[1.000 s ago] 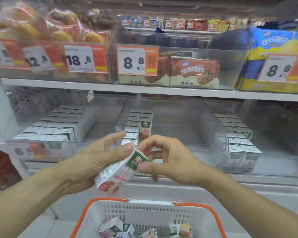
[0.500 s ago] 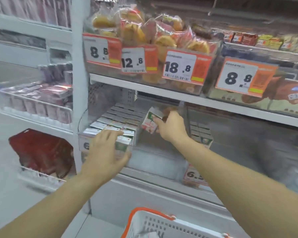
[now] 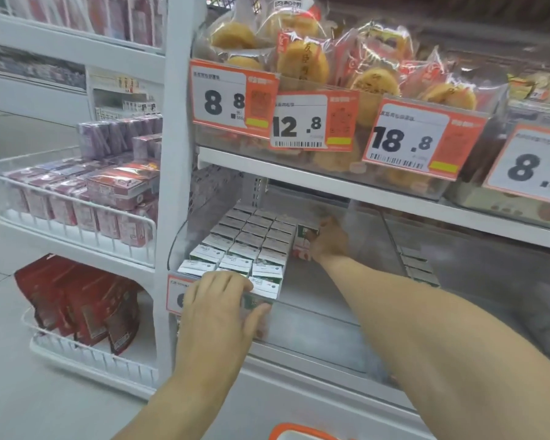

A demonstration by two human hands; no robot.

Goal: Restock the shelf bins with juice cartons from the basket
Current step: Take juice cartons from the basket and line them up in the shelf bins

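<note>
Closest to me, at the bottom edge, I see only the orange rim of the basket; its contents are out of frame. Just above it, my left hand rests on the front wall of the clear shelf bin, fingers curled over the rim and thumb against the outside face, gripping the bin's edge right at the front row of cartons. I read that hand as clamped on the bin wall.

Inside the bin, the stocked juice cartons stand upright in three tight rows running from front to back, filling its left part. My right arm reaches across and deeper in. My right hand grips one juice carton, upright, with its green top and red lower panel showing, pressed just beside the right row of stocked cartons. The fingers are wrapped round the carton's far side, so I cannot see them fully.

Further right, in a neighbouring bin, a short row of similar cartons is blurred. Above the shelf board sit bagged pastries behind price tags reading 8.8, 12.8 and 18.8.
</note>
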